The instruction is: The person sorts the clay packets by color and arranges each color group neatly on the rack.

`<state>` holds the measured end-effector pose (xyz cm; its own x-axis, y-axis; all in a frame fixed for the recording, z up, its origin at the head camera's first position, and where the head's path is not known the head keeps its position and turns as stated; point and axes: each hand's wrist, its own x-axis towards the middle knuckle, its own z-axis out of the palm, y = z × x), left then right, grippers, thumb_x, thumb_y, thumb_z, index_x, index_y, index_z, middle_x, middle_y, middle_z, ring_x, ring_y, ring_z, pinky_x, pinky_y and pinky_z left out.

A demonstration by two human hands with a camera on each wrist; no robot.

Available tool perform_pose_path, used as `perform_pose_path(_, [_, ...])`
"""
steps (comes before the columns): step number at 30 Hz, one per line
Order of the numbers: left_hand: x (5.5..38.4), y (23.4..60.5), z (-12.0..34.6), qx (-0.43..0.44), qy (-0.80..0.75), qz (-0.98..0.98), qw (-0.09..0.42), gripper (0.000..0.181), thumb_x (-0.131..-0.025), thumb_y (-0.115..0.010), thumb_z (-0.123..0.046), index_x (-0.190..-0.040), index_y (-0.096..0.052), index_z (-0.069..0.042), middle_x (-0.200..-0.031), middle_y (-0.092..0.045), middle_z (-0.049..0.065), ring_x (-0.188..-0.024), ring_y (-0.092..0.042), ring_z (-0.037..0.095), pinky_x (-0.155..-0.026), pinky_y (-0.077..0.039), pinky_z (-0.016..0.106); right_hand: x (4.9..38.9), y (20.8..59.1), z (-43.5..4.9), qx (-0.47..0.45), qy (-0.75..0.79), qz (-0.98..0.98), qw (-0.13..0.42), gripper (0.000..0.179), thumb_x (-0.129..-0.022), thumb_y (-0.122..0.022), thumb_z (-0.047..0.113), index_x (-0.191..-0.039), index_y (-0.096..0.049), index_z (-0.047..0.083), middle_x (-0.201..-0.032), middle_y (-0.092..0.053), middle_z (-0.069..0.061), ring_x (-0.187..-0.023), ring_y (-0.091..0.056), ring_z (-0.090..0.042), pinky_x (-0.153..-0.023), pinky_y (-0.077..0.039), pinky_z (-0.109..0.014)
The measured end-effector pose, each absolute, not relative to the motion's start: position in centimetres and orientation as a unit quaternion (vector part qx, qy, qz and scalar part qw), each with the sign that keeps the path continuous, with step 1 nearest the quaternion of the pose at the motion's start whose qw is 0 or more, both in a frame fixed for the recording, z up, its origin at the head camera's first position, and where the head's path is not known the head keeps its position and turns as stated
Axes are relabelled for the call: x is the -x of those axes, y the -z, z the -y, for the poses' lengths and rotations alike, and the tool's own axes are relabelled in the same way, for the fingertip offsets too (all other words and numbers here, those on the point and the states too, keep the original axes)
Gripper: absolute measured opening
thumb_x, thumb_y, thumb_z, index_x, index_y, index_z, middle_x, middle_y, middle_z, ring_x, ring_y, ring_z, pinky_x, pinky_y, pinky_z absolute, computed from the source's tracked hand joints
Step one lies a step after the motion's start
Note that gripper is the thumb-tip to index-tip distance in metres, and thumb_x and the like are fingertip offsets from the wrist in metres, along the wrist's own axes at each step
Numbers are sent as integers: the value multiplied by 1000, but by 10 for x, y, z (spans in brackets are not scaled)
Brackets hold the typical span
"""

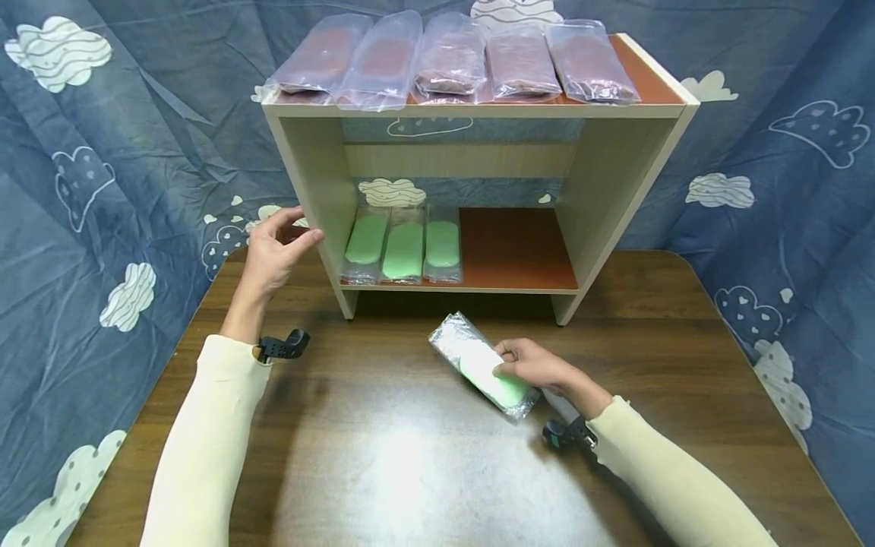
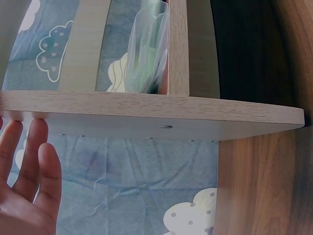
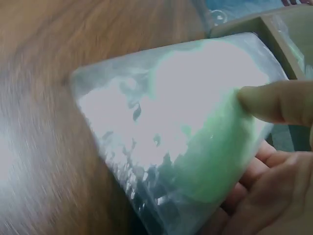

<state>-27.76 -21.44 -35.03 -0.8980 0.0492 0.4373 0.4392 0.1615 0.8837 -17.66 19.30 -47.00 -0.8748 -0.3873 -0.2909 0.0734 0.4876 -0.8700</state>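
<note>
My right hand [image 1: 540, 366] pinches a clear plastic packet [image 1: 472, 349] with a flat green oval thing inside. In the right wrist view, the thumb presses on the shiny face of the packet [image 3: 210, 152] and the other fingers are underneath. The packet is tilted over the table, in front of the shelf. My left hand [image 1: 270, 254] is at the left side panel [image 1: 314, 175] of the shelf unit, fingers loosely bent. In the left wrist view, the fingertips of the left hand [image 2: 29, 181] are right at the panel's edge [image 2: 98, 104].
Three similar green packets [image 1: 403, 251] lie side by side on the lower shelf, left of its bare brown board [image 1: 516, 247]. Several packets with reddish-brown contents [image 1: 451, 57] cover most of the shelf unit's top. A wooden table [image 1: 355, 425] carries the unit, with blue cloth [image 1: 171, 152] behind.
</note>
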Motion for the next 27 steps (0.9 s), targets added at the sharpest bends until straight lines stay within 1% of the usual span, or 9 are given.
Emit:
perform_pose_path(3, [277,351,214,162,626,746,158,33,-85,-72,0,-115,-70,-13,-97,-69,-21,-85,-67,-2,-75,-53,11,172,466,-192,74,533,-816,212,20,-87,-62,3,-102,-55,-8,-75,-57,4,-65,-51,-6,-57,-43,-19])
perform_pose_path(6, [276,351,213,161,626,746,160,33,-85,-72,0,-115,-70,-13,-97,-69,-20,-86,-67,-2,-75,-53,11,165,458,-192,56,560,-808,173,20,-88,-61,3,-103,-54,-8,-75,-61,5,-66,-54,-4,-60,-46,-20])
perform_pose_path(7, [276,351,213,162,625,747,159,33,-85,-72,0,-115,-70,-13,-97,-69,-19,-86,-67,-3,-75,-53,11,161,454,-193,47,569,-806,157,20,-89,-60,3,-104,-54,-9,-75,-61,5,-67,-54,-4,-61,-46,-20])
perform_pose_path(11, [277,350,211,168,619,752,154,35,-86,-72,-2,-121,-67,-3,-99,-68,-20,-87,-67,-2,-76,-53,11,143,439,-200,-6,613,-785,91,24,-94,-54,4,-112,-52,-12,-81,-61,6,-72,-58,-3,-65,-51,-21])
perform_pose_path(14, [276,349,211,166,617,753,157,38,-87,-72,-3,-124,-64,2,-99,-68,-21,-88,-67,-2,-77,-53,11,133,430,-206,-44,635,-769,55,31,-97,-52,6,-121,-51,-13,-86,-62,8,-76,-61,-2,-68,-54,-21])
perform_pose_path(17, [276,349,213,159,614,756,161,39,-87,-72,-3,-124,-63,3,-99,-67,-21,-87,-66,-3,-77,-52,11,129,424,-210,-57,632,-772,34,34,-98,-52,9,-125,-51,-12,-85,-63,11,-77,-61,0,-69,-54,-20])
perform_pose_path(20, [276,349,214,157,608,763,158,40,-87,-71,-4,-126,-62,2,-101,-66,-20,-89,-66,-3,-77,-52,10,128,420,-212,-59,618,-784,17,33,-98,-54,9,-125,-53,-11,-81,-63,13,-75,-59,1,-68,-52,-19])
perform_pose_path(23, [276,350,214,158,604,765,157,41,-88,-71,-4,-127,-61,4,-101,-66,-22,-89,-66,-3,-77,-52,10,130,416,-211,-52,607,-793,-3,34,-97,-56,7,-126,-53,-11,-83,-66,10,-75,-59,2,-67,-52,-18])
perform_pose_path(27, [276,351,213,168,608,759,161,40,-87,-70,-2,-125,-61,6,-98,-67,-24,-88,-66,-3,-77,-52,10,135,405,-208,-48,591,-804,-37,40,-97,-58,7,-133,-52,-8,-102,-73,-6,-79,-62,6,-68,-53,-16])
